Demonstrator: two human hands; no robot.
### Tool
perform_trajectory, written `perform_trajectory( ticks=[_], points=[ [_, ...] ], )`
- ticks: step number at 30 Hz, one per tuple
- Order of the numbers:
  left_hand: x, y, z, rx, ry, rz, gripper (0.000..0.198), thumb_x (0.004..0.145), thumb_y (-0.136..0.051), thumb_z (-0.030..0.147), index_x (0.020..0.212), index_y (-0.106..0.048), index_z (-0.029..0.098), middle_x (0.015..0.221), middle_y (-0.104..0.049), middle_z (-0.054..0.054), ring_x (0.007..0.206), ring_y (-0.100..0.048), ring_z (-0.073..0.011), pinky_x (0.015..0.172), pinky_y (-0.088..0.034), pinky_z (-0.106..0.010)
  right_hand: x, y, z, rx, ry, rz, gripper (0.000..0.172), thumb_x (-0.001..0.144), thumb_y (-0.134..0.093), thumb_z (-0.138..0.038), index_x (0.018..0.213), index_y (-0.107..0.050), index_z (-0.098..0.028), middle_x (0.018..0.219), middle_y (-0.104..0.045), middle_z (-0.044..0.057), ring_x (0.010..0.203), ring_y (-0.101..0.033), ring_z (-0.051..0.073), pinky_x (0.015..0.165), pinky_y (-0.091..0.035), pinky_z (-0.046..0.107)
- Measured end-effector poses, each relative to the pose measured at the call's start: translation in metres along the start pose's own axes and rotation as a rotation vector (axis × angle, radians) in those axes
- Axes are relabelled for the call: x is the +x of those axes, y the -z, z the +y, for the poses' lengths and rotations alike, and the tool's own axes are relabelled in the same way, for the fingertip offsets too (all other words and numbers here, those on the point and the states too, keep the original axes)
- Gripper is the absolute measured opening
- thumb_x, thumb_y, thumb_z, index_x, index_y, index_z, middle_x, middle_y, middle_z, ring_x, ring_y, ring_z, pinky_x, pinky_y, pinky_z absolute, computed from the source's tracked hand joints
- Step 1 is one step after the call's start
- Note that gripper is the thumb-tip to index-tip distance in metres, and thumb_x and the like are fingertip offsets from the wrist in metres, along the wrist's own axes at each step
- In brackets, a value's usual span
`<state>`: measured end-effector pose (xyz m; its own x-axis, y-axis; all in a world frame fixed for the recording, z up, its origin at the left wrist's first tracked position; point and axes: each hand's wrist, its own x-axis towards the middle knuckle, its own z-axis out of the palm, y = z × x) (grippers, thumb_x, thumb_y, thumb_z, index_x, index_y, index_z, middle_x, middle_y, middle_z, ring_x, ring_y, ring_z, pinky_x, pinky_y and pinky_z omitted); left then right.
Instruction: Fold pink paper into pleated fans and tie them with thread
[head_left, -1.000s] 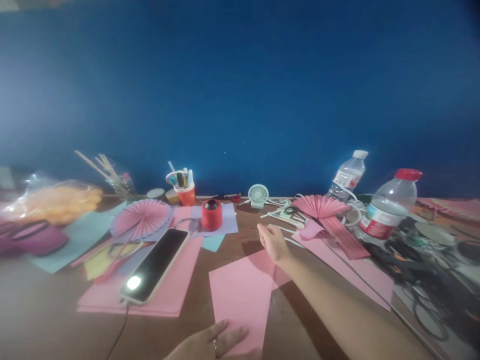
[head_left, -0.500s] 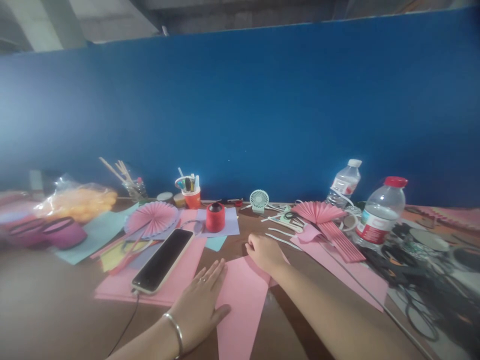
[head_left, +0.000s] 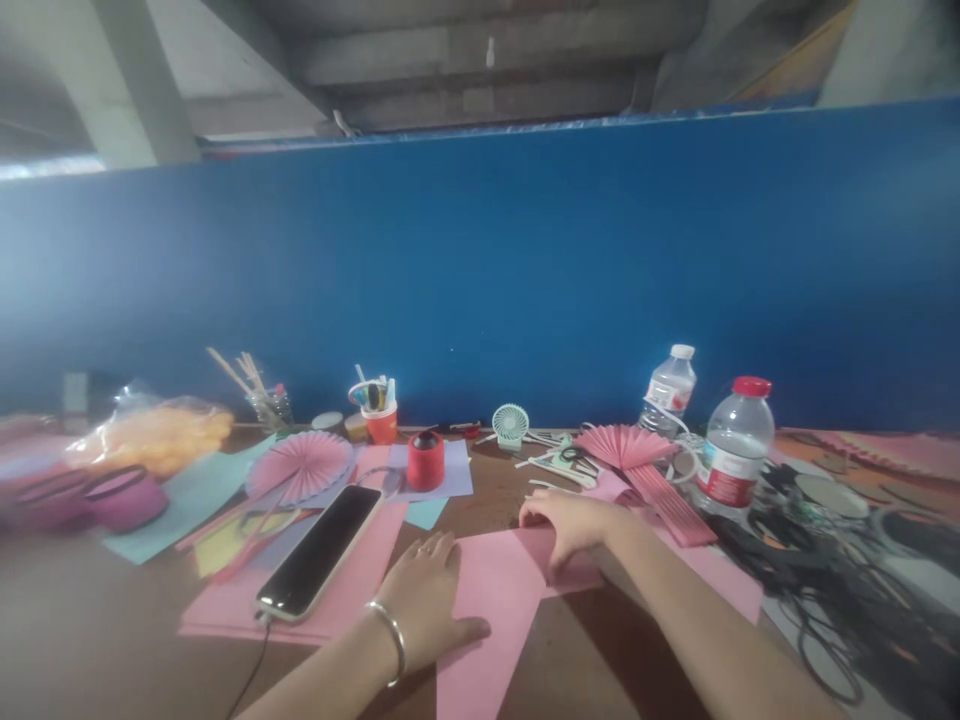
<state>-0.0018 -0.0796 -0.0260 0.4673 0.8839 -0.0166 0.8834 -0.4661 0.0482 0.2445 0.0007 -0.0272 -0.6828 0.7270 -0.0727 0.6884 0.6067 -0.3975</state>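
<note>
A pink paper sheet (head_left: 495,600) lies on the brown table (head_left: 97,620) in front of me, its far right corner folded over. My left hand (head_left: 427,605), with a bracelet on the wrist, lies flat and open on the sheet's left edge. My right hand (head_left: 570,525) rests on the folded far corner of the sheet, fingers curved down and pressing the paper.
A phone (head_left: 322,550) lies on more pink paper at the left. Behind are a pink paper rosette (head_left: 300,465), a red spool (head_left: 425,460), an orange pen cup (head_left: 381,420), a small fan (head_left: 510,425), scissors (head_left: 574,458), pleated pink paper (head_left: 660,485), two water bottles (head_left: 731,450) and black cables (head_left: 832,590).
The camera has tilted up. My left hand came up onto the sheet's left edge. My right hand drew back towards me, and the far corner now lies folded under it.
</note>
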Motion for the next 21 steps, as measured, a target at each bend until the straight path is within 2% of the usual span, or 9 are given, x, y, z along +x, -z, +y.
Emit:
perform_trajectory(
  ticks=[1, 4, 6, 9, 11, 14, 17, 19, 21],
  points=[
    [0.006, -0.002, -0.001, -0.013, 0.001, 0.011, 0.067, 0.063, -0.055, 0.059, 0.110, -0.054, 0.010, 0.115, -0.051, -0.019, 0.106, -0.046, -0.0358, 0.087, -0.036, -0.046, 0.001, -0.001, -0.001, -0.012, 0.019, 0.000, 0.059, 0.042, -0.076, -0.036, 0.097, -0.059, -0.023, 0.092, -0.055, 0.002, 0.083, -0.050, 0.019, 0.063, -0.038, 0.023],
    [0.021, -0.005, -0.012, -0.103, 0.023, 0.050, 0.048, 0.072, -0.048, 0.051, 0.100, -0.058, 0.013, 0.100, -0.056, -0.014, 0.091, -0.053, -0.0304, 0.077, -0.040, -0.043, 0.006, -0.005, -0.007, -0.020, 0.067, 0.046, 0.052, 0.046, -0.075, -0.036, 0.094, -0.061, -0.021, 0.090, -0.055, 0.002, 0.083, -0.049, 0.020, 0.066, -0.038, 0.025],
    [0.028, -0.002, -0.024, -0.170, -0.004, 0.062, 0.035, 0.078, -0.043, 0.044, 0.093, -0.060, 0.017, 0.097, -0.056, -0.010, 0.089, -0.053, -0.0261, 0.078, -0.040, -0.039, 0.009, -0.007, -0.011, -0.013, 0.119, 0.052, 0.050, 0.048, -0.074, -0.035, 0.095, -0.062, -0.021, 0.092, -0.056, 0.003, 0.085, -0.049, 0.020, 0.071, -0.037, 0.027],
    [0.033, 0.002, -0.037, -0.213, -0.049, 0.056, 0.023, 0.077, -0.046, 0.031, 0.091, -0.061, 0.021, 0.095, -0.057, -0.004, 0.091, -0.052, -0.0205, 0.081, -0.039, -0.032, 0.010, -0.008, -0.018, -0.020, 0.169, 0.009, 0.065, 0.042, -0.077, -0.034, 0.104, -0.059, -0.024, 0.104, -0.052, 0.004, 0.093, -0.046, 0.023, 0.078, -0.036, 0.030],
    [0.033, 0.002, -0.042, -0.236, -0.059, 0.063, 0.021, 0.075, -0.048, 0.023, 0.089, -0.062, 0.022, 0.094, -0.057, -0.003, 0.091, -0.051, -0.0186, 0.082, -0.038, -0.030, 0.010, -0.010, -0.025, -0.028, 0.191, -0.017, 0.076, 0.039, -0.077, -0.034, 0.111, -0.054, -0.028, 0.111, -0.047, 0.004, 0.099, -0.042, 0.025, 0.081, -0.036, 0.031],
    [0.031, -0.005, -0.045, -0.274, -0.052, 0.087, 0.024, 0.076, -0.045, 0.018, 0.090, -0.063, 0.023, 0.095, -0.057, -0.002, 0.091, -0.050, -0.0174, 0.083, -0.037, -0.029, 0.011, -0.016, -0.041, -0.076, 0.239, -0.018, 0.075, 0.042, -0.075, -0.036, 0.113, -0.052, -0.028, 0.113, -0.046, 0.004, 0.103, -0.041, 0.026, 0.081, -0.036, 0.031],
    [0.032, -0.010, -0.049, -0.317, -0.033, 0.117, 0.026, 0.079, -0.041, 0.019, 0.092, -0.064, 0.022, 0.095, -0.058, -0.003, 0.092, -0.049, -0.0177, 0.085, -0.037, -0.030, 0.016, -0.025, -0.061, -0.158, 0.320, 0.015, 0.065, 0.050, -0.070, -0.036, 0.111, -0.053, -0.024, 0.108, -0.052, 0.005, 0.095, -0.046, 0.024, 0.074, -0.038, 0.028],
    [0.031, -0.009, -0.054, -0.355, -0.023, 0.127, 0.027, 0.082, -0.038, 0.023, 0.089, -0.064, 0.022, 0.093, -0.059, -0.003, 0.090, -0.050, -0.0177, 0.085, -0.036, -0.031, 0.019, -0.031, -0.072, -0.214, 0.360, 0.037, 0.041, 0.058, -0.064, -0.032, 0.097, -0.060, -0.022, 0.095, -0.058, 0.004, 0.082, -0.051, 0.020, 0.065, -0.037, 0.026],
    [0.030, -0.006, -0.059, -0.386, -0.024, 0.126, 0.029, 0.083, -0.037, 0.028, 0.085, -0.065, 0.022, 0.091, -0.060, -0.003, 0.088, -0.052, -0.0178, 0.085, -0.037, -0.032, 0.020, -0.033, -0.078, -0.258, 0.339, 0.107, 0.014, 0.065, -0.055, -0.025, 0.076, -0.062, -0.020, 0.078, -0.061, 0.001, 0.070, -0.052, 0.016, 0.058, -0.034, 0.024]
  ],
)
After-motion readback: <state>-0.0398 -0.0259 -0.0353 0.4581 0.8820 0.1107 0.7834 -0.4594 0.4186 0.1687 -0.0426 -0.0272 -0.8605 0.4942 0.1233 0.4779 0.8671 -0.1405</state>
